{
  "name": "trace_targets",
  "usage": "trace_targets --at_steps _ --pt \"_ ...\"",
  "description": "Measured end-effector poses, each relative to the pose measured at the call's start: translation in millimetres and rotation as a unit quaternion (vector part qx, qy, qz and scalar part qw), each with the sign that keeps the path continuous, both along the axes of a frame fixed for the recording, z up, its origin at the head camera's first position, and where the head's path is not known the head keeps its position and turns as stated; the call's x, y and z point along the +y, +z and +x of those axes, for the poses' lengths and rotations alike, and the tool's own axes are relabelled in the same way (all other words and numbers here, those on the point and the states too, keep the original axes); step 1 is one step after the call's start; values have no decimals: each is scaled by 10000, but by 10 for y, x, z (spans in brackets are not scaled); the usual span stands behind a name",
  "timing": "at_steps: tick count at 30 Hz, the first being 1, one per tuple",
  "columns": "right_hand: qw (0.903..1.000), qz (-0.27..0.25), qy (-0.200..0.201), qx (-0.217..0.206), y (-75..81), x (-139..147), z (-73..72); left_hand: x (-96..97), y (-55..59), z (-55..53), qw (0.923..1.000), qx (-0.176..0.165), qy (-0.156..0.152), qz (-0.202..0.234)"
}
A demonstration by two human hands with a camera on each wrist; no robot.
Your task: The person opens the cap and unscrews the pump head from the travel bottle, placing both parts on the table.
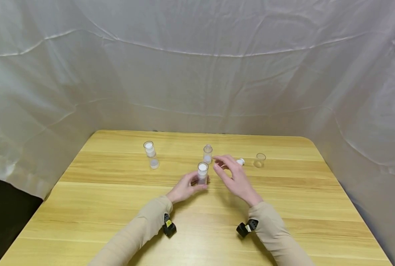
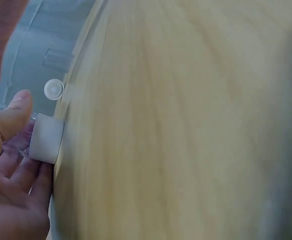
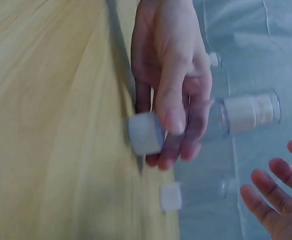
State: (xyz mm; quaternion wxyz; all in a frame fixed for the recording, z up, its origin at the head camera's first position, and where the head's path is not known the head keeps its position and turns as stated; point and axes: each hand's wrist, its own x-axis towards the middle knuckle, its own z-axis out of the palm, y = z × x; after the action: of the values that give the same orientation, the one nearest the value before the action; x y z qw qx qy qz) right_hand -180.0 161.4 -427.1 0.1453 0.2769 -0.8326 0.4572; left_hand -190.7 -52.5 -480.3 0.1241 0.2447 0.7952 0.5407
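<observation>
In the head view my left hand point(image 1: 184, 187) grips a small clear bottle point(image 1: 202, 174) with a white collar under a clear cap, fingers and thumb round its lower body. Its white base point(image 3: 147, 134) shows below the thumb in the right wrist view. My right hand point(image 1: 235, 179) hovers just right of that bottle, fingers apart and loosely bent, holding nothing. Directly behind the held bottle stands a second clear bottle point(image 1: 207, 155). Beyond the right fingers lies a small white piece point(image 1: 240, 161), partly hidden; the left wrist view shows it as a round white part point(image 2: 54, 89).
Farther right on the wooden table point(image 1: 117, 221) is a clear cap point(image 1: 260, 161). At back left stands another capped bottle part point(image 1: 149, 149), with a clear, white-bottomed container point(image 1: 154, 163) close before it. A pale curtain point(image 1: 197, 81) hangs behind and at both sides.
</observation>
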Motion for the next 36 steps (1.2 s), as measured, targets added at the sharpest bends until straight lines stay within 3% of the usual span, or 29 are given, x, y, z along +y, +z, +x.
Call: trace_targets --at_steps 6,11,18,36 --pt "9980 586 100 219 50 -130 -9 17 6 13 9999 65 77 -94" --pt "9957 787 66 487 54 -189 -32 18 1 22 9997 117 117 -155" --pt "9910 1137 -200 675 112 -280 -27 14 10 35 9996 135 193 -175" --pt "9911 1166 -63 644 180 -312 -24 23 24 44 9995 156 231 -165"
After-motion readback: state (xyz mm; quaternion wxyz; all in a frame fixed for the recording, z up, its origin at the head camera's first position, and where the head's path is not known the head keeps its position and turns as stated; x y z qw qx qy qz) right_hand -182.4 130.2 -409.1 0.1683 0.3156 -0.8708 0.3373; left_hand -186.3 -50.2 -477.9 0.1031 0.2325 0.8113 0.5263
